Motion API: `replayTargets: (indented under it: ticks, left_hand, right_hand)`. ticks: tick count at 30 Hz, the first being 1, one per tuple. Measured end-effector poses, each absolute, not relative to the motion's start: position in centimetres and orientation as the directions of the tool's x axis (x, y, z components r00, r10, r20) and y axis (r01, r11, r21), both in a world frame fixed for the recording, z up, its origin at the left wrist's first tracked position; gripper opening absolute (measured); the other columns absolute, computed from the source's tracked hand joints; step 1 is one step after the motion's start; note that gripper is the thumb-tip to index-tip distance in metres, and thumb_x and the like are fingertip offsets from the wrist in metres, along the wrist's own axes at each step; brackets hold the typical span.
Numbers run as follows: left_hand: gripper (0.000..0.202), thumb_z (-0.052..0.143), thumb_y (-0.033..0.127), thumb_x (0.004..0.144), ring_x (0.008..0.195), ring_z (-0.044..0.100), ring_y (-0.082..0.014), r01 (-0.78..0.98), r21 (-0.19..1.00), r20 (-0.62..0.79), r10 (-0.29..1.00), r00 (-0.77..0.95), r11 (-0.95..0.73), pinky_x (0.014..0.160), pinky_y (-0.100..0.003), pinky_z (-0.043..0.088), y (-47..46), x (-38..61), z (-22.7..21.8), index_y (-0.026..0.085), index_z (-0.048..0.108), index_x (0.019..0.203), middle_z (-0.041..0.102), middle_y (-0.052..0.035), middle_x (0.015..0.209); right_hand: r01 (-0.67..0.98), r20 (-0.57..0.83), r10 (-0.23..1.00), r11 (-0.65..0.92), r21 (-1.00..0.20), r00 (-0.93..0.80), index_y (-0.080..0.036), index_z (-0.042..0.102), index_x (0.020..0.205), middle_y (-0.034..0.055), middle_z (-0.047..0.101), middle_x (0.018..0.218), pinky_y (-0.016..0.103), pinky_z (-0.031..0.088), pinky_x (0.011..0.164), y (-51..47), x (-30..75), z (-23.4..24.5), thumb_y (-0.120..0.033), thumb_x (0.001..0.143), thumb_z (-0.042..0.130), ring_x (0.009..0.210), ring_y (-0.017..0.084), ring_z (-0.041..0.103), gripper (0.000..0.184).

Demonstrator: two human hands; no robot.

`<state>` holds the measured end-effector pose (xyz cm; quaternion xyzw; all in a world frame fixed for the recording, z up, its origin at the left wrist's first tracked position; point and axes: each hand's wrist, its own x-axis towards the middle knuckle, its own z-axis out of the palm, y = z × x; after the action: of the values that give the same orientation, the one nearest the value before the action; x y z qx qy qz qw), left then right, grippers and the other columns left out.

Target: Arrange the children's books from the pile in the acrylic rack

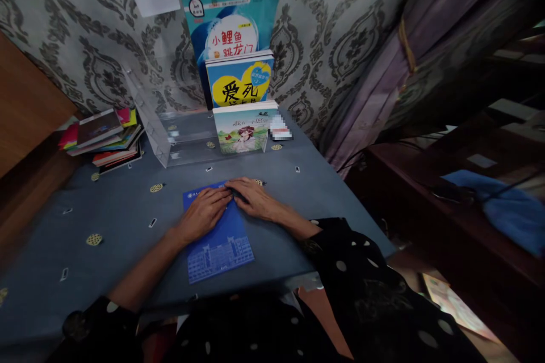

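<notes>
A blue booklet (221, 247) with a pale line drawing of a building lies on the table, slightly turned. My left hand (206, 209) rests flat on its upper half, fingers stretched toward the top right. My right hand (251, 197) lies over the booklet's upper right corner, its fingers extended and meeting the left fingertips. A dark patch shows beneath the right hand; I cannot tell whether it is shadow or an object. Beyond the hands, a clear stepped rack (159, 136) holds several picture books, the front one a pale green book (244, 133).
A loose stack of books (106, 136) sits at the back left, beside a wooden panel (29, 108). The grey-blue tablecloth (123, 193) ends at the right edge. Past it stand a purple curtain (383, 68) and a dark red desk (409, 204) bearing a blue cloth (498, 204).
</notes>
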<state>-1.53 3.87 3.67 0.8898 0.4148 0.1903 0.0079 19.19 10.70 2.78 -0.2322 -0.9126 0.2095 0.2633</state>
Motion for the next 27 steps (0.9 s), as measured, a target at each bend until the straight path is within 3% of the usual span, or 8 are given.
replayTargets:
  ticks: [5,12,20,27]
  left_hand:
    - [0.037,0.040,0.022,0.101,0.129,0.052,-0.0236,0.699,0.206,0.290,0.725,0.625,-0.685,0.105,-0.049,0.041,2.9,-1.4,3.7,0.023,0.055,0.136,0.063,-0.0083,0.132]
    - [0.037,0.042,0.022,0.099,0.131,0.050,-0.0225,0.656,0.228,0.234,0.695,0.680,-0.719,0.110,-0.050,0.035,0.8,-0.7,4.0,0.024,0.056,0.134,0.063,-0.0070,0.134]
    - [0.042,0.042,0.017,0.098,0.135,0.046,-0.0201,0.556,0.290,0.175,0.614,0.769,-0.779,0.114,-0.049,0.029,-2.4,0.4,5.2,0.027,0.052,0.137,0.058,-0.0022,0.140]
    - [0.049,0.043,0.013,0.094,0.139,0.041,-0.0209,0.539,0.302,0.088,0.586,0.805,-0.786,0.117,-0.050,0.024,-5.2,0.8,5.4,0.024,0.045,0.142,0.053,-0.0024,0.145]
  right_hand:
    - [0.337,0.363,0.559,0.785,-0.519,-0.745,-0.016,0.056,0.129,0.0123,0.064,0.125,0.042,0.048,0.097,10.7,19.2,3.1,-0.012,0.094,0.042,0.117,0.024,0.056,0.038]
    - [0.341,0.357,0.548,0.797,-0.499,-0.757,-0.016,0.055,0.131,0.0136,0.063,0.128,0.045,0.046,0.101,10.8,19.2,3.0,-0.020,0.093,0.054,0.121,0.026,0.055,0.039]
    - [0.332,0.346,0.528,0.808,-0.487,-0.776,-0.019,0.051,0.136,0.0139,0.060,0.132,0.048,0.044,0.103,11.1,19.5,2.4,-0.039,0.091,0.063,0.125,0.027,0.052,0.051]
    - [0.353,0.325,0.533,0.806,-0.474,-0.781,-0.016,0.052,0.135,0.0154,0.059,0.134,0.047,0.043,0.105,11.0,19.4,2.4,-0.039,0.089,0.066,0.127,0.027,0.051,0.053]
